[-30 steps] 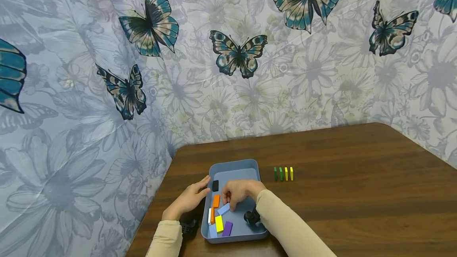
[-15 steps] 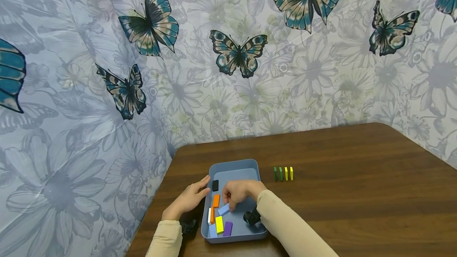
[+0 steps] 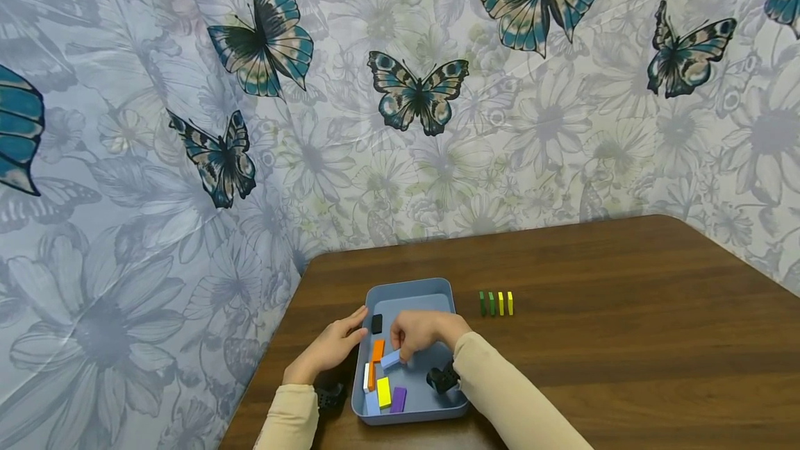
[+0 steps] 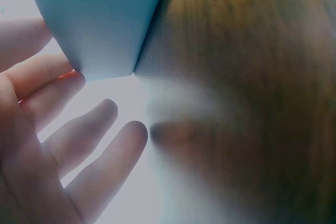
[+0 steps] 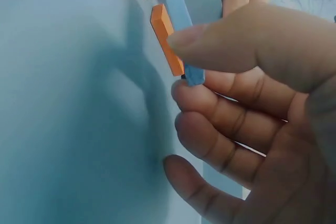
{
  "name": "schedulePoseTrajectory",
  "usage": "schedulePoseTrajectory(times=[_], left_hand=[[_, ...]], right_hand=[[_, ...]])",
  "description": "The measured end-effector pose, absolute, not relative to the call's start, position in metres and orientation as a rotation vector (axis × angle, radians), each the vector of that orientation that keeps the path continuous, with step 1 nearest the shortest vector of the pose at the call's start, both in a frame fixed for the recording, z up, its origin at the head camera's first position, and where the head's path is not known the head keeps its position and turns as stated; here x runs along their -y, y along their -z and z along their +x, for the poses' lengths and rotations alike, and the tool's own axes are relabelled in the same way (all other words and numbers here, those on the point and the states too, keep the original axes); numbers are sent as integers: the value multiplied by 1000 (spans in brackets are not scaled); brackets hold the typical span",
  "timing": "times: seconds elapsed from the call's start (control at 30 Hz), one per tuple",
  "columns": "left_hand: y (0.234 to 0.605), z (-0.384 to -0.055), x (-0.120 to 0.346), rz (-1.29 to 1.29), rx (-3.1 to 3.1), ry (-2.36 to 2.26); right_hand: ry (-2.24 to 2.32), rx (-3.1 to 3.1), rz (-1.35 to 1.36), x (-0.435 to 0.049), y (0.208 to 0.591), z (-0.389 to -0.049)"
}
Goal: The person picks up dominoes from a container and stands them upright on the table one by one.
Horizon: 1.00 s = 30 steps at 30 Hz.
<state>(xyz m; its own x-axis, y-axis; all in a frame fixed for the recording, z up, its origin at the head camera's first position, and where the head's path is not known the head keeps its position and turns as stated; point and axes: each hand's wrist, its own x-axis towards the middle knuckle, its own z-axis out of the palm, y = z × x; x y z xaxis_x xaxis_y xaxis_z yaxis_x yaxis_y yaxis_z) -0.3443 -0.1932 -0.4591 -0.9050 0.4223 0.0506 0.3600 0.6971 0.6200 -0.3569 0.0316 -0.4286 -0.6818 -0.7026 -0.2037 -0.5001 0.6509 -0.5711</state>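
Between thumb and fingers, my right hand point(image 3: 420, 332) pinches a light blue block point(image 3: 390, 359) inside the grey-blue tray point(image 3: 409, 419). In the right wrist view that block point(image 5: 179, 11) slants past an orange block point(image 5: 167, 38), the thumb across it. My left hand point(image 3: 332, 348) lies along the tray's left wall, fingers extended and touching it; the left wrist view shows its fingertips at the wall point(image 4: 100, 30). Around the held block in the tray are orange blocks point(image 3: 378, 351), a black one point(image 3: 377, 324), a white one point(image 3: 367, 378), a yellow one point(image 3: 384, 392), a purple one point(image 3: 398, 400) and another light blue one point(image 3: 372, 404).
Right of the tray, two green blocks point(image 3: 492, 304) and two yellow blocks point(image 3: 501, 304) stand in a row on the brown wooden table point(image 3: 600, 325). Behind the table is a wall point(image 3: 325, 179) with flower and butterfly patterns.
My right hand has risen slightly with the light blue block, which now sits a little higher in the head view. The left hand has stayed in place.
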Motion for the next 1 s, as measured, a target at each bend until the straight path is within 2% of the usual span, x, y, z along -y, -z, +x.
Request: schedulePoseTrajectory(times=[0.57, 1.0], left_hand=[[456, -344, 192, 642, -2818, -993], [458, -344, 192, 650, -2826, -971]], right_hand=[[928, -2455, -1130, -54, 408, -352], [1146, -2452, -1159, -70, 406, -352]])
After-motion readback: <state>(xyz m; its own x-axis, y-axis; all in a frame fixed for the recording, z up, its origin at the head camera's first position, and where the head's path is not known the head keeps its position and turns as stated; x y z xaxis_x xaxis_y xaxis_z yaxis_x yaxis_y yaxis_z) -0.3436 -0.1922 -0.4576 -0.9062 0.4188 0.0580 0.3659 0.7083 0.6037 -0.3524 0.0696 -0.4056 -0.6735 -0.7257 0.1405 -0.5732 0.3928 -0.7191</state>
